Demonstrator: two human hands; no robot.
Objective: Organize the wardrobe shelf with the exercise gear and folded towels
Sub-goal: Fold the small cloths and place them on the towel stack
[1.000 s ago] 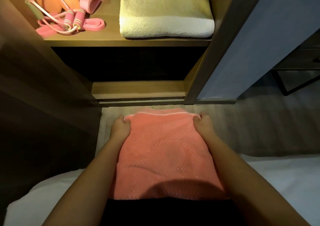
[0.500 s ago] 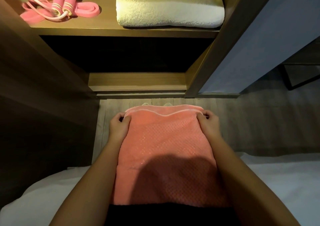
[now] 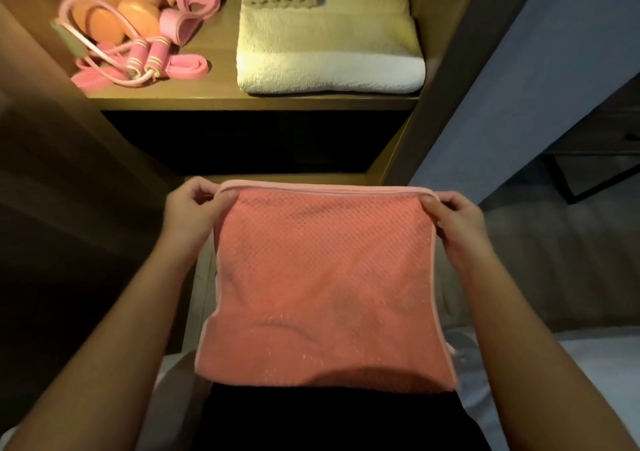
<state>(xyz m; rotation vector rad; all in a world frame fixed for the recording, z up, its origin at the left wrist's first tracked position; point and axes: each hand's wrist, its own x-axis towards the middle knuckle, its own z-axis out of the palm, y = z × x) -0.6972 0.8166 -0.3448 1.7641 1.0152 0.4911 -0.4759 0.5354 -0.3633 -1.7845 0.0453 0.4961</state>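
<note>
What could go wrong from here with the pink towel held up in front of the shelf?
1. The left hand and right hand pinch only the top corners of the pink towel; the rest hangs free, so its fold may slip open.
2. The cream towel fills the right side of the shelf and the jump rope sprawls near the front edge at left; squeezing the towel between them could knock the rope off.
</note>
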